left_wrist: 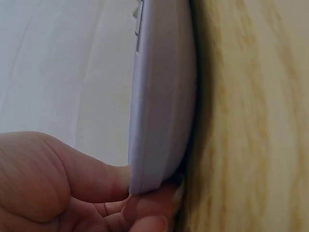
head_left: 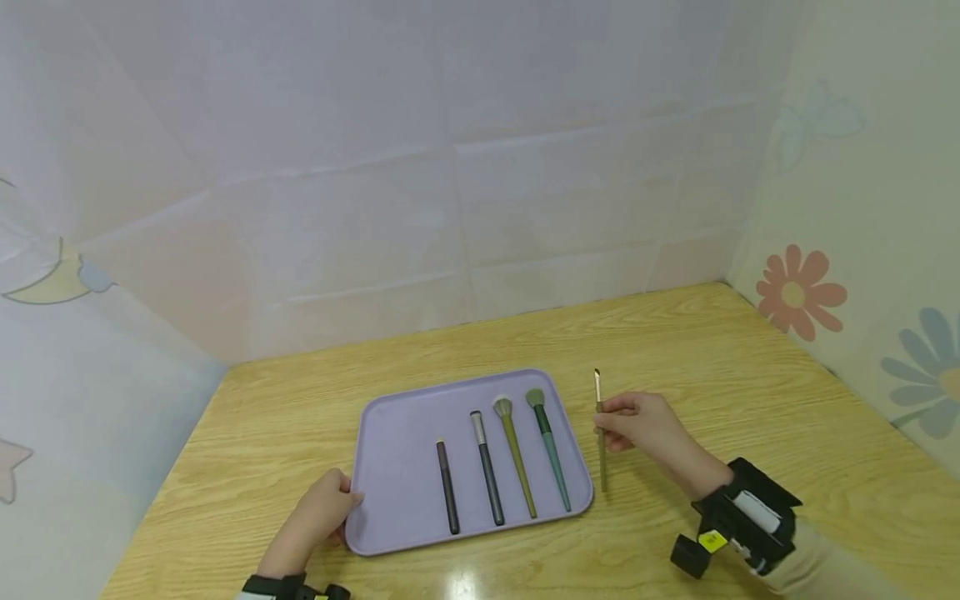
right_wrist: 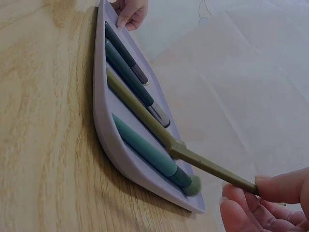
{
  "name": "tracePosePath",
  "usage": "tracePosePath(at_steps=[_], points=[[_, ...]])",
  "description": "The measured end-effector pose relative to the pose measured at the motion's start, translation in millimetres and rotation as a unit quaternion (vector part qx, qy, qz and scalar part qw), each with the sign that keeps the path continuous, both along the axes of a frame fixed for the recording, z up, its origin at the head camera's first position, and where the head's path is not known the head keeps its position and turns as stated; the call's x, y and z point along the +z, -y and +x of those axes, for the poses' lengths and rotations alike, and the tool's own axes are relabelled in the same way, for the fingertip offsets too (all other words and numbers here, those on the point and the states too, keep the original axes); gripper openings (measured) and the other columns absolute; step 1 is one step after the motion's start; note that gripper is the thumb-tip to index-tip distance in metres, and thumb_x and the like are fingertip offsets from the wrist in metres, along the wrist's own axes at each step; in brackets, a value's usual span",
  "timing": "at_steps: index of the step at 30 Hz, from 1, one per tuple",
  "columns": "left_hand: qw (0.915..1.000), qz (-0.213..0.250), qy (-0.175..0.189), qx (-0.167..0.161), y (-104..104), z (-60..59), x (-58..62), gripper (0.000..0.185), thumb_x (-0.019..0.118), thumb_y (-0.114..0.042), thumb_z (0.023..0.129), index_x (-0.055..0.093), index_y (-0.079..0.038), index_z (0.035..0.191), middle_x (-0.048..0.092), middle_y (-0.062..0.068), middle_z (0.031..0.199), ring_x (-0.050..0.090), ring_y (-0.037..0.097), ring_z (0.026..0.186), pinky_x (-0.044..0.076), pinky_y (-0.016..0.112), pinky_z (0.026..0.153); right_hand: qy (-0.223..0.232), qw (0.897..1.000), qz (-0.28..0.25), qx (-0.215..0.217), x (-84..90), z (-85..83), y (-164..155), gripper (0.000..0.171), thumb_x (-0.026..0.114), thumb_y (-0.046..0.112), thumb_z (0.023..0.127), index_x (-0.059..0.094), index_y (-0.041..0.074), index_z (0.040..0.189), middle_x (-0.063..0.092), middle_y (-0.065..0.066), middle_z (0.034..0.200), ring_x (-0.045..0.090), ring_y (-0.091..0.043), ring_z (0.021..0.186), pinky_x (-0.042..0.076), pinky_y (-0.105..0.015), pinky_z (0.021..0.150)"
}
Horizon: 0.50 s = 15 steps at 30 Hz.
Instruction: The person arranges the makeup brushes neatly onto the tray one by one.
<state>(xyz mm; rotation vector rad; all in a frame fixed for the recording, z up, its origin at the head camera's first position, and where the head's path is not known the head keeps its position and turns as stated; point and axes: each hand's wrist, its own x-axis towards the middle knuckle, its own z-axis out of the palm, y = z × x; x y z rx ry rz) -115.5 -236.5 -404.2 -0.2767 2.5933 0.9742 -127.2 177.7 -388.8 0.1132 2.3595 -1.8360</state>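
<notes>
Right hand [head_left: 637, 425] pinches thin olive-handled brush [head_left: 600, 433] just right of lilac plastic tray [head_left: 390, 467], long axis parallel to tray's brushes; left hand [head_left: 318, 517] grips tray's left near corner.

Tray [head_left: 390, 433] on the table [head_left: 750, 367] in the lower middle, four brushes [head_left: 517, 457] side by side in it, left hand [head_left: 318, 517] at its lower left corner, right hand [head_left: 645, 429] with a thin brush [head_left: 600, 433] just right of it

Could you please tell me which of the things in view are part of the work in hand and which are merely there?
In hand:
- slim brush, pinched in the right hand
- purple tray, its corner gripped by the left hand
- four brushes lying in the tray

Merely there:
- wooden table
- patterned backdrop
</notes>
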Motion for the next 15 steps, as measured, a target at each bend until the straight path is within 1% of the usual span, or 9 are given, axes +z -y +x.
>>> tracePosePath(at_steps=[7, 15], points=[[0.9999, 0.003, -0.008, -0.008, 1, 0.5, -0.9, 0.016, 0.055, -0.004, 0.093, 0.05, 0.011, 0.096, 0.054, 0.013, 0.076, 0.055, 0.022, 0.059, 0.048, 0.031, 0.051, -0.004, 1.0, -0.004, 0.004, 1.5, -0.3, 7, 0.032, 0.062, 0.002, 0.092, 0.052, -0.021, 0.112, 0.068, -0.009, 0.08, 0.063, -0.014, 0.064, 0.055, -0.029, 0.059], [0.9999, 0.001, -0.011, -0.009, 1, -0.1, -1.3, 0.016, 0.055, -0.004, 0.093, 0.051, 0.011, 0.096, 0.054, 0.013, 0.076, 0.054, 0.022, 0.059, 0.048, 0.03, 0.051, -0.011, 1.0, -0.005, 0.005, 0.3, -0.9, 16, 0.032, 0.062, 0.001, 0.092, 0.054, -0.021, 0.113, 0.069, -0.016, 0.085, 0.064, -0.015, 0.063, 0.056, -0.031, 0.059]])
